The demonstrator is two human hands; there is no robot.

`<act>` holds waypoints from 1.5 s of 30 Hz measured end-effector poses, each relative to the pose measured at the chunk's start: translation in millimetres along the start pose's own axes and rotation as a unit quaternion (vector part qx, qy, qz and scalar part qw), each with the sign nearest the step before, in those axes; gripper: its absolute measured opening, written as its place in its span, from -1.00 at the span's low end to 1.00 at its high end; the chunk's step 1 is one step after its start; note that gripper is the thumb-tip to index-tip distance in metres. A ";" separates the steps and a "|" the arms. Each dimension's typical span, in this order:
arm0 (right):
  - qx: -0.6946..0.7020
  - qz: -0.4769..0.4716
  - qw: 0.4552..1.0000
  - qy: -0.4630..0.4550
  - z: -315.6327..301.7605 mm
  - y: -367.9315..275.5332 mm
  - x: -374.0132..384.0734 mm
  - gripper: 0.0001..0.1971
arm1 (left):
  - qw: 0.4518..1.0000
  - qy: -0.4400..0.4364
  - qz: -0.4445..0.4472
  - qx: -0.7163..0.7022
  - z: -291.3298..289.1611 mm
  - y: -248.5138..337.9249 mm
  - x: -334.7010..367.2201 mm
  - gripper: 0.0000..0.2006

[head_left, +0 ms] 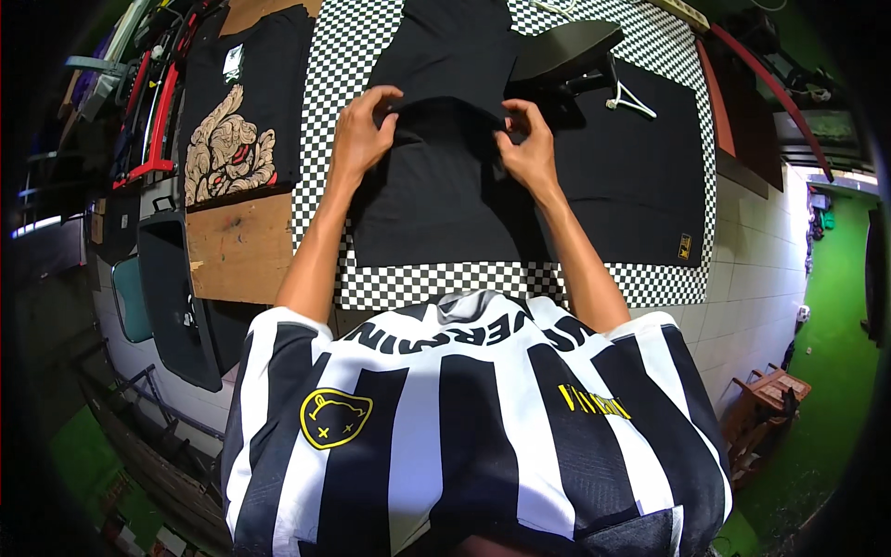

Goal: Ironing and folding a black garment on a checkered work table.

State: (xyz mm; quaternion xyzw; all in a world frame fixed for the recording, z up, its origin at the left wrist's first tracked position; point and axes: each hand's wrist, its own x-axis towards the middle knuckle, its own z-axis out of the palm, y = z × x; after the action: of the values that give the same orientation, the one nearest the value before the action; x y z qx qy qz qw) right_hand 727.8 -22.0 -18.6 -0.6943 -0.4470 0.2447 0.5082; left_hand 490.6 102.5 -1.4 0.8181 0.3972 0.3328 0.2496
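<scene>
A black garment point(436, 213), probably a T-shirt, lies on a black-and-white checkered cloth point(320, 139) in front of me. Over its left edge is my left hand point(365, 135), with fingers curved and thumb apart. My right hand point(529, 147) mirrors it above the right side, its thumb and forefinger also apart. I see no fabric pinched in either hand, and a dark curved fold or shadow runs between them. Just beyond my right hand, a dark clothes iron point(568, 58) rests tilted, its white cord point(633, 100) beside it. Another folded black garment point(631, 186) with a small yellow label lies to the right.
At the left, a black T-shirt point(243, 93) with a beige creature print lies on a wooden board point(241, 249). Red-framed equipment point(156, 130) stands farther left. A power strip point(682, 11) is at the far right corner. A wooden stool point(772, 390) stands on the right.
</scene>
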 end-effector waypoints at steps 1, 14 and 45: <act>0.071 -0.073 0.995 -0.008 -6.1 -1.8 -10.1 -0.77 | 1.000 -0.007 0.021 -0.003 -10.2 11.8 -10.6 -0.71; -0.183 -0.075 0.979 -0.047 -56.4 12.9 -77.0 -0.82 | 0.979 -0.046 -0.194 0.042 -15.8 35.4 -104.5 -0.81; -0.220 -0.278 0.916 -0.190 -53.5 18.8 -78.8 -0.81 | 0.993 -0.075 0.008 0.089 -10.4 19.9 -144.3 -0.87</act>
State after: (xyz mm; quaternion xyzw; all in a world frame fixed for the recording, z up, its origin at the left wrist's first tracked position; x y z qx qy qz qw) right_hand 739.5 -118.1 -25.5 -0.5766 -0.7525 0.1162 0.2963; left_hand 425.7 -24.9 -31.2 0.8628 0.3991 0.2354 0.2023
